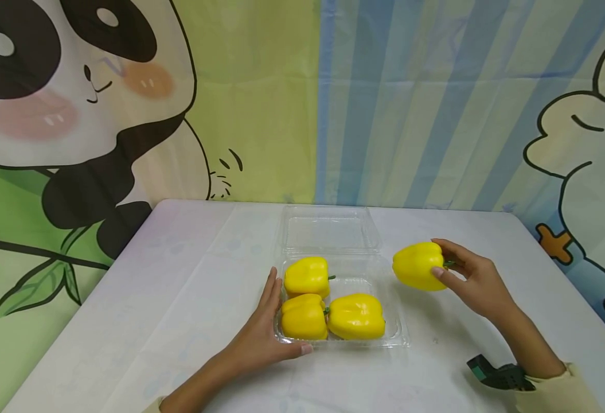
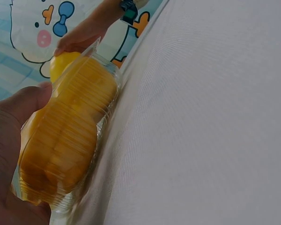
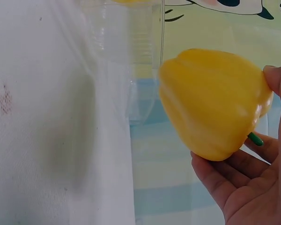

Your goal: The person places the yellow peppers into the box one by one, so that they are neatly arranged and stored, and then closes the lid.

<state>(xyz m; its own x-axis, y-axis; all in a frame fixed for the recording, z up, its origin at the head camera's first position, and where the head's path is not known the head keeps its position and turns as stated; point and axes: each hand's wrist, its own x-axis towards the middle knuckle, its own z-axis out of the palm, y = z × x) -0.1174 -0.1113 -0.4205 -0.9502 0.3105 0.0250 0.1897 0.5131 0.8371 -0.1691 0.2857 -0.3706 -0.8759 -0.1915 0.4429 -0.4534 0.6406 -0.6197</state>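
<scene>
A yellow bell pepper (image 1: 417,266) with a green stem is lifted over the table, right of a clear plastic clamshell box (image 1: 395,330). My right hand (image 1: 480,284) grips it at the stem end, thumb on one side and fingers on the other, as the right wrist view also shows. Inside the box lie three more yellow peppers: one at back left (image 1: 306,275), one at front left (image 1: 303,318) and one at front right (image 1: 356,317). My left hand (image 1: 258,338) spans the box's front left corner, straight fingers along its left side and thumb at the front edge.
The box's clear lid (image 1: 329,234) is folded back flat behind it. A white cloth covers the table (image 1: 188,298). Behind the table hangs a printed curtain (image 1: 261,103) with a panda and stripes. A black band (image 1: 503,376) is on the right wrist.
</scene>
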